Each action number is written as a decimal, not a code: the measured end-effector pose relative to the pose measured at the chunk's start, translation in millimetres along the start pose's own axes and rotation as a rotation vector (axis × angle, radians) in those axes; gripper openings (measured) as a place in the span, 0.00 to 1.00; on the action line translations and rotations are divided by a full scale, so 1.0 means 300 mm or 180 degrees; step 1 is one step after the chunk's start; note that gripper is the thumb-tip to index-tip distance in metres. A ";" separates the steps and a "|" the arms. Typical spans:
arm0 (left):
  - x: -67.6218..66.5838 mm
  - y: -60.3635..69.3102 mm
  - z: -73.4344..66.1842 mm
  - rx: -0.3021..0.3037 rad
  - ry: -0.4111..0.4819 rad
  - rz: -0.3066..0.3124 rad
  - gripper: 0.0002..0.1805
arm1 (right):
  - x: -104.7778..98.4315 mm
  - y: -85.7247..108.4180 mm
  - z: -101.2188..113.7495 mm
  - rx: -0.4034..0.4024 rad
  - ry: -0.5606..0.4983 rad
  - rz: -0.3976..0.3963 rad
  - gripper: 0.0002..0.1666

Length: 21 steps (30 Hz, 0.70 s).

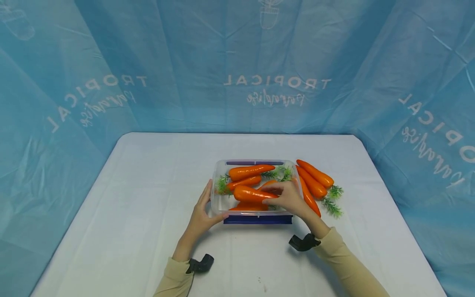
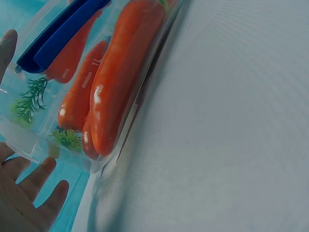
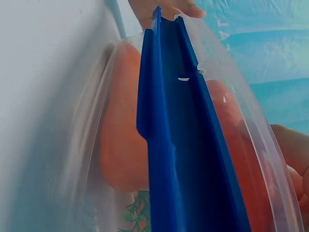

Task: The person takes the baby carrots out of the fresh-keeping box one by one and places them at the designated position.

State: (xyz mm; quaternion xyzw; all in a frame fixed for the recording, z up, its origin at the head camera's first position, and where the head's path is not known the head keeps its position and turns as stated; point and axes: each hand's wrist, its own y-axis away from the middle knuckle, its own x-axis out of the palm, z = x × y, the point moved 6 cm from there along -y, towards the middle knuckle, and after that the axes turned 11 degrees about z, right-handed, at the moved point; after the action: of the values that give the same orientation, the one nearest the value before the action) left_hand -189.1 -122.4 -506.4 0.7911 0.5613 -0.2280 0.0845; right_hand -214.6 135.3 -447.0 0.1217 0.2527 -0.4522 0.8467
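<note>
A clear plastic box (image 1: 219, 205) with blue latches holds several orange carrots with green tops. My left hand (image 1: 200, 216) rests against its left front corner, thumb along the front rim; in the left wrist view the fingers (image 2: 36, 181) look straight and spread. Over the right part of the box, my right hand (image 1: 285, 198) pinches the thick-bodied carrot (image 1: 250, 193) near its narrow end, thumb in front and fingers behind. This carrot lies above other carrots (image 2: 125, 72). In the right wrist view the blue front latch (image 3: 193, 145) covers much of the box.
Outside the box's right wall, 3 carrots (image 1: 316, 174) lie on the white table (image 1: 130, 198), their green tops (image 1: 332, 207) pointing right or hidden. A blue printed curtain (image 1: 185, 62) surrounds the table's back and sides.
</note>
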 end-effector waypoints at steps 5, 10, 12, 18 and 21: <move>0.000 0.002 -0.001 0.0006 0.0001 0.0003 0.59 | -0.017 0.005 0.023 -0.0027 -0.0245 -0.0265 0.22; 0.002 0.003 -0.005 -0.0038 -0.0026 0.0001 0.59 | -0.036 0.012 0.021 -0.0063 -0.0378 -0.0441 0.22; 0.002 0.003 -0.005 -0.0049 -0.0029 -0.0002 0.58 | -0.045 0.014 0.007 -0.0066 -0.0388 -0.0510 0.22; 0.000 0.002 -0.005 -0.0049 0.0006 0.0009 0.59 | -0.077 0.028 0.001 0.0011 -0.0388 -0.0675 0.26; 0.000 0.002 -0.008 -0.0062 0.0011 0.0018 0.59 | -0.093 0.036 -0.003 0.0018 -0.0404 -0.0746 0.26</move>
State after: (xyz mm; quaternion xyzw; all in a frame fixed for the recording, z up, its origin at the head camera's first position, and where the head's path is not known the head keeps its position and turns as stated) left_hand -187.9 -121.7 -504.5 0.7922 0.5614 -0.2208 0.0918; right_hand -219.0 161.5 -432.9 0.0649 0.2099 -0.5555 0.8020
